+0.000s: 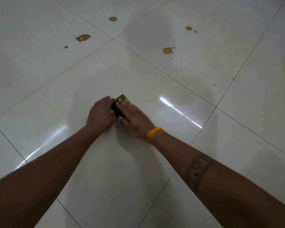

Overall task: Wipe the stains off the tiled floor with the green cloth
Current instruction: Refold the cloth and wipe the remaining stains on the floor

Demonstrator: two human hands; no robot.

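Fingers [122, 102] of right hand [135, 120] lie flat, pressing green cloth [120, 98] onto tiled floor [138, 79]. Left hand [101, 115] grips cloth's edge at 9 o'clock. Cloth mid-frame. Brown stains [83, 37] lie well apart, 11 to 1 o'clock.

Both arms stretched forward, hands meeting low at the centre.

The left hand [101, 113] lies knuckles-up with its fingers curled inward toward the right hand, which it touches. The right hand [133, 118] lies flatter, its fingers [122, 102] pointing forward and pressing down, the tips slightly blurred. Both forearms are bare and run in from the bottom corners, converging. The right wrist carries a yellow band [153, 134], and a dark banded tattoo [198, 168] rings the right forearm.
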